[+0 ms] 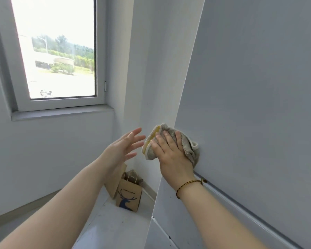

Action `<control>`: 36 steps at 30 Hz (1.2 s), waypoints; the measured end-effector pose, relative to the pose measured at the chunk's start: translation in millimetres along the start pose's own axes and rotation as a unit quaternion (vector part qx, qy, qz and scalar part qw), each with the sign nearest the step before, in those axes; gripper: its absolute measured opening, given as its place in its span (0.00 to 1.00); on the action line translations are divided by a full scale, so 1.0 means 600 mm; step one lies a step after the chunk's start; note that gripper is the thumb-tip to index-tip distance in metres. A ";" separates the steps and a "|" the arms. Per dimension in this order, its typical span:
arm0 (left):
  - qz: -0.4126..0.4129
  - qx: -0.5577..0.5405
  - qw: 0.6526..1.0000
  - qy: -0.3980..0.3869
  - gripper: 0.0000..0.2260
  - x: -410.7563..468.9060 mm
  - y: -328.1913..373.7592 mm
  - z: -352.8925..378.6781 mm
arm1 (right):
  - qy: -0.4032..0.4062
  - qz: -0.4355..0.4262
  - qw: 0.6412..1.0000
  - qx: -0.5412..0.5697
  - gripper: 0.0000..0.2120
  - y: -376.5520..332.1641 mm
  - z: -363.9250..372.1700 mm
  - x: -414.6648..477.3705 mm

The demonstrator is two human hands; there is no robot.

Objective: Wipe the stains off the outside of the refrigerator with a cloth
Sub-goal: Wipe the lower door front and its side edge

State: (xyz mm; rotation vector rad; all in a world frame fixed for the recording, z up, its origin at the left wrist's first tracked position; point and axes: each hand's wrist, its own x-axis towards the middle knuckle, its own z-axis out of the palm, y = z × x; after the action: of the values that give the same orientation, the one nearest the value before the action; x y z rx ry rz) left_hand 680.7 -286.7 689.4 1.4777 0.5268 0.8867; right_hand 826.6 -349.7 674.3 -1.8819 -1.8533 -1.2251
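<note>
right hand (171, 153) flat, pressing cloth (187, 146) onto refrigerator (250, 87) edge for scrub pressure | left hand (122, 150) spread, empty, beside cloth

We note daylight entering through the window (59, 51), whose upper glass is blown out to white. Right of the window, the refrigerator (258, 87) reads an even, flat grey. Below the window, the left hand (122, 150) shows slight blur. Its frame leans from wide-angle distortion.

Bare forearms; thin cord bracelet (188, 186), right wrist
</note>
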 end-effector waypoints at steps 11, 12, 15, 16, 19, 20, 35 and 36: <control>-0.068 0.026 0.996 -0.043 0.23 0.014 -0.051 0.105 | -0.071 -0.023 0.997 -0.023 0.24 0.039 -0.039 -0.128; -0.066 0.024 0.996 -0.047 0.24 0.016 -0.054 0.117 | -0.067 -0.019 0.997 -0.028 0.24 0.048 -0.050 -0.150; -0.051 0.010 0.998 -0.021 0.24 0.017 -0.066 0.140 | -0.070 -0.013 0.997 -0.044 0.24 0.077 -0.091 -0.219; -0.044 0.008 0.999 -0.009 0.24 0.016 -0.069 0.144 | -0.067 -0.013 0.996 -0.052 0.24 0.089 -0.106 -0.243; -0.034 -0.009 0.999 0.017 0.22 0.004 -0.068 0.159 | -0.073 -0.004 0.992 -0.098 0.22 0.122 -0.159 -0.325; -0.029 -0.003 0.999 0.018 0.21 0.000 -0.066 0.164 | -0.074 0.005 0.992 -0.106 0.19 0.132 -0.179 -0.350; 0.139 0.136 0.972 -0.132 0.16 -0.118 0.006 0.143 | -0.107 0.420 0.639 0.636 0.15 0.028 -0.242 -0.244; 0.134 0.158 0.963 -0.174 0.19 -0.128 0.015 0.135 | -0.128 0.422 0.587 0.679 0.13 0.019 -0.230 -0.226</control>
State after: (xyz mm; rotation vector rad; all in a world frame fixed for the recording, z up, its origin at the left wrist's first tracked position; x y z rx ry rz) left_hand 696.3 -397.6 687.3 1.9842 0.2126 0.7467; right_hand 803.3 -542.4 672.4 -1.4377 -0.9243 0.7297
